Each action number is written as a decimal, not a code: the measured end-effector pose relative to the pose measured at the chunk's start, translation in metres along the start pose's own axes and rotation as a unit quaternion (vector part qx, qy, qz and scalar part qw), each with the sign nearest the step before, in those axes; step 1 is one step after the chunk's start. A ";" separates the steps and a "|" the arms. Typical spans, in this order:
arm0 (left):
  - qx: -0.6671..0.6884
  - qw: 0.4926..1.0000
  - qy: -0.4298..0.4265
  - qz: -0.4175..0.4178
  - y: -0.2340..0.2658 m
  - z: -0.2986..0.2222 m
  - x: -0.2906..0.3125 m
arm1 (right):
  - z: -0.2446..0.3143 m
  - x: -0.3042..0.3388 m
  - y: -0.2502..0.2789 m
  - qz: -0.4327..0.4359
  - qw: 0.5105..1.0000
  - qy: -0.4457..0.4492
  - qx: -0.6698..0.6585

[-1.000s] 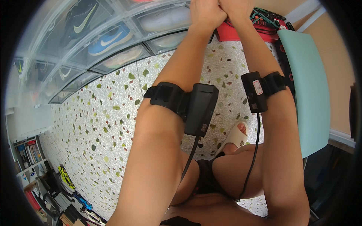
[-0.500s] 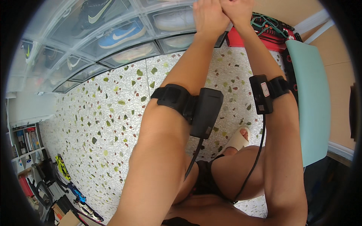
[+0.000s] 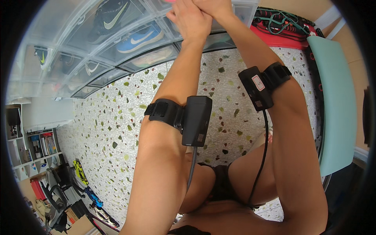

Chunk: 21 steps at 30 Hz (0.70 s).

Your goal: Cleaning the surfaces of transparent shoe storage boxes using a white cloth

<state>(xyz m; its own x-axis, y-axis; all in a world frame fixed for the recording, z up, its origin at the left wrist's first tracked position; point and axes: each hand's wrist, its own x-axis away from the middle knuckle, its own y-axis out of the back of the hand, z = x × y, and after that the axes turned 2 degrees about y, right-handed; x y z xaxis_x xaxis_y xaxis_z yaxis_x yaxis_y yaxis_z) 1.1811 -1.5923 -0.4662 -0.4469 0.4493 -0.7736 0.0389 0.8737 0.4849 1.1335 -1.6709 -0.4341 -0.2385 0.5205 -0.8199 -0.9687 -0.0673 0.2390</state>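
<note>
At the top edge, partly cut off, my left hand [image 3: 190,21] is raised in front of clear shoe boxes [image 3: 172,43]. Its fingers look curled, and a sliver of something pink [image 3: 170,0] shows by the fingertips. My right hand [image 3: 217,8] presses against the left one, its fingers bent in and mostly out of the picture. What either hand holds cannot be made out. A black strapped device [image 3: 197,121] sits on my left forearm, another black device [image 3: 256,88] on my right; a cable runs down from each.
Stacked boxes hold a blue shoe [image 3: 139,39] and a black shoe [image 3: 111,19]. On the right are a red case [image 3: 274,37] with green cord [image 3: 280,19] and a pale green padded bench [image 3: 335,105]. Toy cars [image 3: 79,172] and a shelf [image 3: 37,158] stand left on the speckled floor [image 3: 117,117].
Both hands have moved left along the shoe boxes, still together. The view has shifted too, and the pink sliver now shows near my left fingers.
</note>
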 end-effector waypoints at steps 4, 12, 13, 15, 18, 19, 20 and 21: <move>-0.003 0.999 -0.014 -0.052 0.003 0.015 0.001 | 0.014 0.000 -0.009 0.001 0.999 0.018 -0.027; -0.007 0.999 0.014 -0.041 0.021 0.032 0.006 | 0.036 0.007 -0.036 -0.007 0.993 0.063 -0.100; -0.009 0.999 0.014 -0.041 0.023 0.038 0.005 | 0.039 0.006 -0.040 -0.019 0.988 0.097 -0.117; -0.037 0.998 -0.005 -0.046 0.027 0.050 0.005 | 0.042 0.008 -0.048 -0.018 0.987 0.113 -0.114; -0.038 0.999 0.028 -0.026 0.031 0.061 0.016 | 0.045 0.018 -0.057 -0.012 0.985 0.134 -0.103; -0.040 0.998 0.028 -0.026 0.031 0.065 0.018 | 0.045 0.020 -0.059 -0.009 0.986 0.140 -0.094; -0.036 0.998 0.040 -0.020 0.031 0.068 0.020 | 0.045 0.023 -0.061 -0.010 0.986 0.138 -0.096; -0.031 0.998 0.053 -0.013 0.031 0.069 0.021 | 0.045 0.026 -0.062 -0.004 0.988 0.130 -0.087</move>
<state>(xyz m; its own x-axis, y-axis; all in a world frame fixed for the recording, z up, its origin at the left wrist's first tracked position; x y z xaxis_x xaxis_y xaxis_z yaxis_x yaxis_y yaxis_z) 1.2348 -1.5427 -0.4961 -0.5400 0.4010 -0.7400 -0.0275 0.8703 0.4917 1.1905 -1.6152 -0.4470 -0.2188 0.2877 -0.9324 -0.9623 -0.2217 0.1574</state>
